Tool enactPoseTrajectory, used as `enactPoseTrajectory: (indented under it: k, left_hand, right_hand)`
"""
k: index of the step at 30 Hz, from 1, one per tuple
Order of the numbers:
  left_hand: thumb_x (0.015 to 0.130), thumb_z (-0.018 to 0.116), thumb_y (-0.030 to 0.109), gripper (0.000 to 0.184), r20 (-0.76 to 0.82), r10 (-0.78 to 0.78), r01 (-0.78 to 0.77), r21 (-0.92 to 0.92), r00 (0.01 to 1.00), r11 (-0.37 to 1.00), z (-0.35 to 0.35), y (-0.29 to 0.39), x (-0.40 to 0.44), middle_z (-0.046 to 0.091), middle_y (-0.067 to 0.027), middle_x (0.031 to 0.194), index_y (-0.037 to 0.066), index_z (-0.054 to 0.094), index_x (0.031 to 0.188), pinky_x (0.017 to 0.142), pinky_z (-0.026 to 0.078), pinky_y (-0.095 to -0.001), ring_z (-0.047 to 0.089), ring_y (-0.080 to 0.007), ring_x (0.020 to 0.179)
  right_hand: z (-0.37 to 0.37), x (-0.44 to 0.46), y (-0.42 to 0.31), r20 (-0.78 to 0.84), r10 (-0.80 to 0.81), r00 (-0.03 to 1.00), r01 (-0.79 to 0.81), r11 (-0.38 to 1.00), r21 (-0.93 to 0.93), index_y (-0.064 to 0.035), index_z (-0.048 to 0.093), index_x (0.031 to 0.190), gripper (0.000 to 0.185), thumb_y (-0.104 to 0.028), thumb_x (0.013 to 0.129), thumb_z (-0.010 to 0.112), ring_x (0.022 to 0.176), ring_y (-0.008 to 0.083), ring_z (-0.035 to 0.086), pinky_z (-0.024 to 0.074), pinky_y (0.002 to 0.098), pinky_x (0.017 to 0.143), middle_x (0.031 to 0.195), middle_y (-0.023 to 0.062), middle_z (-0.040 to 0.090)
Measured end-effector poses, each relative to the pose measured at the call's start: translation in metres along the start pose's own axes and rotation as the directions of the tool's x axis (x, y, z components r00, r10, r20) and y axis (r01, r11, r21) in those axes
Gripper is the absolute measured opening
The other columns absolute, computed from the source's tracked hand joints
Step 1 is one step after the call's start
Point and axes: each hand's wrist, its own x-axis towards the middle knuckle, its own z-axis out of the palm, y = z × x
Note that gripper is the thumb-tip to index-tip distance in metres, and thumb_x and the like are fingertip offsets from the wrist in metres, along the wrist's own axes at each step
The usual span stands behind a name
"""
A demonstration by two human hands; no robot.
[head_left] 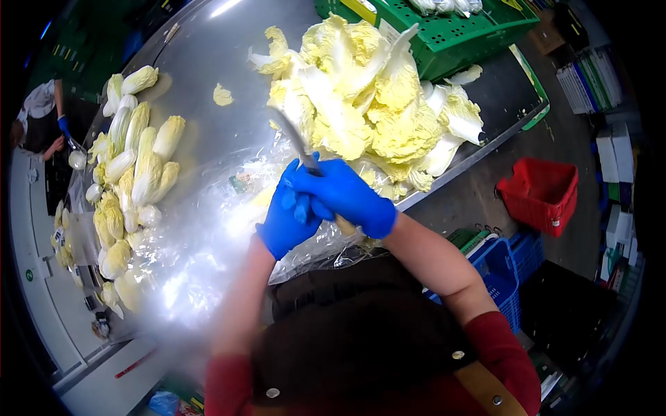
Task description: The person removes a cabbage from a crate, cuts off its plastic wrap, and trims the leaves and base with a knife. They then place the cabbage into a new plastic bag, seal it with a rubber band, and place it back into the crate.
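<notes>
Both of my hands wear blue gloves and meet in front of my apron, over the table edge. My right hand [347, 194] is closed round a knife [294, 134], whose blade points up and left, away from me. Pressed against it, my left hand [288, 218] has its fingers curled; whether it grips anything is hidden. Beyond the knife lies a big heap of loose Chinese cabbage leaves [354, 90]. Clear plastic film [201, 270] is spread under and beside my hands. A single leaf piece [223, 95] lies apart on the metal table [201, 62].
Whole Chinese cabbage heads [146, 166] line the table's left side. A green crate [458, 35] stands at the back right. On the floor to the right are a red basket [541, 194] and blue crates [496, 270]. Another person [41, 111] works at far left.
</notes>
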Motion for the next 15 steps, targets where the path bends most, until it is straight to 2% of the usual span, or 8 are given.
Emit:
enactPoseTrajectory:
  k: [1, 3, 4, 7, 8, 11, 12, 15]
  left_hand:
    - [0.074, 0.061, 0.014, 0.04, 0.095, 0.058, -0.066, 0.088, 0.994, 0.994, -0.003, 0.0, 0.004, 0.06, -0.0107, 0.115, 0.01, 0.061, 0.113, 0.114, 0.025, -0.0487, 0.043, -0.0324, 0.129]
    - [0.075, 0.059, 0.016, 0.039, 0.279, 0.143, -0.214, 0.244, 0.95, 0.946, -0.012, -0.005, 0.015, 0.061, -0.01, 0.11, 0.011, 0.06, 0.114, 0.115, 0.022, -0.0505, 0.041, -0.0315, 0.131]
    - [0.078, 0.061, 0.018, 0.024, 0.309, 0.118, -0.2, 0.247, 0.944, 0.948, -0.014, -0.008, 0.015, 0.06, -0.0087, 0.104, 0.011, 0.065, 0.1, 0.115, 0.021, -0.0521, 0.042, -0.0314, 0.13]
    - [0.082, 0.062, 0.019, 0.01, 0.484, 0.108, -0.237, 0.214, 0.869, 0.948, -0.021, -0.015, 0.016, 0.06, -0.0118, 0.11, 0.01, 0.067, 0.083, 0.114, 0.024, -0.0528, 0.044, -0.0335, 0.128]
    - [0.084, 0.063, 0.023, 0.019, 0.413, 0.169, -0.264, 0.184, 0.895, 0.947, -0.019, -0.016, 0.015, 0.06, -0.0112, 0.107, 0.01, 0.064, 0.07, 0.114, 0.024, -0.0527, 0.046, -0.0333, 0.127]
    - [0.084, 0.063, 0.027, 0.022, 0.335, 0.234, -0.277, 0.087, 0.913, 0.957, -0.019, -0.015, 0.019, 0.06, -0.0086, 0.1, 0.011, 0.066, 0.069, 0.115, 0.023, -0.0507, 0.043, -0.031, 0.13]
    - [0.084, 0.063, 0.029, 0.025, 0.334, 0.277, -0.317, 0.068, 0.901, 0.946, -0.016, -0.017, 0.02, 0.06, -0.0085, 0.095, 0.01, 0.065, 0.068, 0.114, 0.025, -0.0496, 0.047, -0.0301, 0.124]
    - [0.084, 0.064, 0.034, 0.032, 0.38, 0.363, -0.412, 0.054, 0.851, 0.91, -0.005, -0.022, 0.022, 0.059, -0.0078, 0.08, 0.008, 0.062, 0.065, 0.113, 0.028, -0.0459, 0.057, -0.0271, 0.103]
  right_hand:
    - [-0.003, 0.013, 0.019, -0.125, -0.078, 0.989, 0.052, 0.979, -0.197, -0.0013, 0.068, 0.09, 0.033, -0.034, 0.091, 0.062, 0.051, 0.0094, 0.055, 0.0448, 0.024, 0.05, 0.069, 0.0062, 0.066]
    - [-0.028, 0.026, 0.049, -0.29, -0.06, 0.955, -0.012, 0.97, -0.241, -0.0009, 0.067, 0.093, 0.033, -0.033, 0.091, 0.061, 0.053, 0.0115, 0.058, 0.0458, 0.0244, 0.051, 0.071, 0.0071, 0.067]
    - [-0.037, 0.032, 0.061, -0.365, -0.055, 0.93, -0.045, 0.964, -0.26, -0.0007, 0.067, 0.095, 0.033, -0.033, 0.091, 0.061, 0.055, 0.0126, 0.06, 0.0463, 0.0246, 0.051, 0.072, 0.0075, 0.067]
    - [-0.045, 0.039, 0.09, -0.344, -0.307, 0.887, 0.03, 0.783, -0.621, 0.0005, 0.065, 0.103, 0.031, -0.028, 0.092, 0.059, 0.056, 0.0137, 0.061, 0.0484, 0.0261, 0.053, 0.074, 0.0082, 0.067]
    - [-0.047, 0.042, 0.098, -0.342, -0.302, 0.89, 0.061, 0.821, -0.567, 0.0006, 0.063, 0.11, 0.03, -0.023, 0.091, 0.058, 0.059, 0.014, 0.062, 0.0498, 0.0273, 0.054, 0.08, 0.0091, 0.068]
    - [-0.048, 0.046, 0.093, -0.364, -0.085, 0.928, -0.017, 0.963, -0.268, -0.0007, 0.062, 0.114, 0.031, -0.02, 0.09, 0.058, 0.059, 0.0143, 0.062, 0.0507, 0.0279, 0.054, 0.085, 0.0106, 0.068]
    - [-0.049, 0.047, 0.094, -0.358, -0.048, 0.932, -0.027, 0.979, -0.202, -0.0012, 0.062, 0.116, 0.031, -0.018, 0.09, 0.058, 0.058, 0.0141, 0.062, 0.0505, 0.0277, 0.054, 0.086, 0.0111, 0.068]
    - [-0.056, 0.05, 0.098, -0.355, -0.024, 0.935, -0.076, 0.961, -0.265, 0.0004, 0.062, 0.116, 0.032, -0.017, 0.09, 0.058, 0.058, 0.0133, 0.061, 0.0503, 0.0273, 0.053, 0.087, 0.0105, 0.067]
